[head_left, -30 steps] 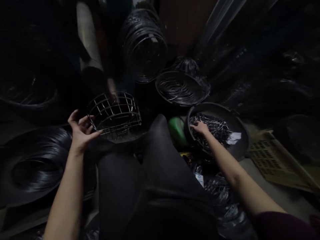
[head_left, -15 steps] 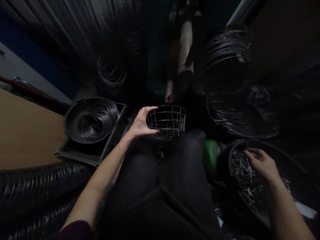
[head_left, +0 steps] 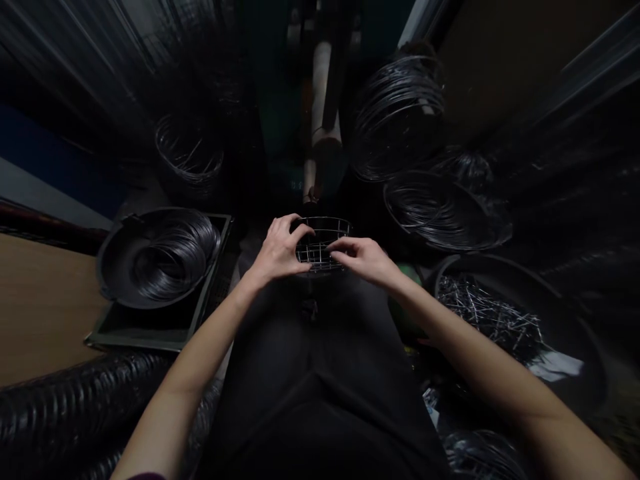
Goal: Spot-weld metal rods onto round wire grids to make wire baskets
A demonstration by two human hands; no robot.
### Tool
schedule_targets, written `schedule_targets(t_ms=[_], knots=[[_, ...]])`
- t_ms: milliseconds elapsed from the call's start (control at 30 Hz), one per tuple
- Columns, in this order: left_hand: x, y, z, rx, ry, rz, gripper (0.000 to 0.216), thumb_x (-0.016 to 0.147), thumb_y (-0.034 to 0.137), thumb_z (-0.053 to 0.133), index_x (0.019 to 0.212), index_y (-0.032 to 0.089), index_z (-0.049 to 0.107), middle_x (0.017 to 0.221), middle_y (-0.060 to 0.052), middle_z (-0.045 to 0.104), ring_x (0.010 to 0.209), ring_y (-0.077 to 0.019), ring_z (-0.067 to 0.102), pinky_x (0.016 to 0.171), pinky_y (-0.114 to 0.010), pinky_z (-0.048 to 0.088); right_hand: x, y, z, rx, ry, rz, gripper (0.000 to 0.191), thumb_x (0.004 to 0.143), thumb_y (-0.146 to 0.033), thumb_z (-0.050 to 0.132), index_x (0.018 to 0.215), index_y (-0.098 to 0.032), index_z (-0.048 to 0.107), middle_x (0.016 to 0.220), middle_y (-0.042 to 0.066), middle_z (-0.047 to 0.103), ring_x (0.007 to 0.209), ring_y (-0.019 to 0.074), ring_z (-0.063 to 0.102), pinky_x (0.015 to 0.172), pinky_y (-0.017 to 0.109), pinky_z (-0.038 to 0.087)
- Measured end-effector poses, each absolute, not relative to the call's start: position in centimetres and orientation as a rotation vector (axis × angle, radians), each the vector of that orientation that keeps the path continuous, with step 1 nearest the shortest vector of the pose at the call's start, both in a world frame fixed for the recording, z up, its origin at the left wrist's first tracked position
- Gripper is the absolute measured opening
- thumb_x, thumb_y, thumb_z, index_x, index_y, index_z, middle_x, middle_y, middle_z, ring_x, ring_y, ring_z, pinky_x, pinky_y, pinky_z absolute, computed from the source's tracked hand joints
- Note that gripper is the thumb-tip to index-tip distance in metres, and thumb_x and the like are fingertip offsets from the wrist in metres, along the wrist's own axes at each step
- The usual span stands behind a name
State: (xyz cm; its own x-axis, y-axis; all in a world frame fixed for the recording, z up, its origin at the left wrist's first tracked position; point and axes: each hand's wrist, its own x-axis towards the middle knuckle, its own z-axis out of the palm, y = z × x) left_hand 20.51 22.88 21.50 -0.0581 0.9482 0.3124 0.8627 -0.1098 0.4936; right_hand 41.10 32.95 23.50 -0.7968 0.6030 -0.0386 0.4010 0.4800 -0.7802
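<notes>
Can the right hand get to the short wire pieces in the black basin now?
Probably yes. The right hand is on the wire basket, and the wire pieces lie in the black basin off to its right, with nothing visible in between.

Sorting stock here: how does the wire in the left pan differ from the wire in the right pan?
The coiled wire is one wound bundle, the cut wire pieces a loose criss-crossed heap. The coil looks dark, the pieces brighter. Both lie in round black pans: left pan, right pan.
</notes>
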Motion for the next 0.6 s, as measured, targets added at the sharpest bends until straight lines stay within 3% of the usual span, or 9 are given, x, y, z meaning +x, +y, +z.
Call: schedule_targets(t_ms=[100,233,600], knots=[[20.2,22.6,21.5,1.958,1.998,0.915,0.063,0.059,0.033,0.085,0.116,0.021,0.061,0.132,-0.013,0.048,0.125,-0.0331,0.047,0.108,-0.049,0.042,40.5,32.1,23.2,-0.684,-2.740,0.620,0.035,0.091,-0.037,0.058,0.120,-0.020,0.070,0.113,0.007,0.074,0.091,0.0197,0.071,0.073,0.026,0.051],[19.8,22.4,21.4,1.797,1.994,0.992,0.065,0.059,0.031,0.085,0.118,0.022,0.060,0.132,-0.011,0.047,0.127,-0.0316,0.047,0.111,-0.048,0.042,40.1,31.3,22.9,-0.583,-2.897,0.041,0.039,0.097,-0.033,0.050,0.132,-0.023,0.063,0.124,0.005,0.069,0.075,0.0159,0.071,0.055,0.024,0.045],[18.9,24.4,21.8,1.805,1.969,1.114,0.063,0.060,0.029,0.084,0.118,0.022,0.060,0.134,-0.011,0.047,0.131,-0.0327,0.045,0.112,-0.051,0.041,39.1,33.3,23.9,-0.456,-2.919,-0.309,0.040,0.098,-0.019,0.042,0.129,-0.025,0.065,0.124,0.002,0.068,0.068,0.0141,0.071,0.054,0.025,0.044]])
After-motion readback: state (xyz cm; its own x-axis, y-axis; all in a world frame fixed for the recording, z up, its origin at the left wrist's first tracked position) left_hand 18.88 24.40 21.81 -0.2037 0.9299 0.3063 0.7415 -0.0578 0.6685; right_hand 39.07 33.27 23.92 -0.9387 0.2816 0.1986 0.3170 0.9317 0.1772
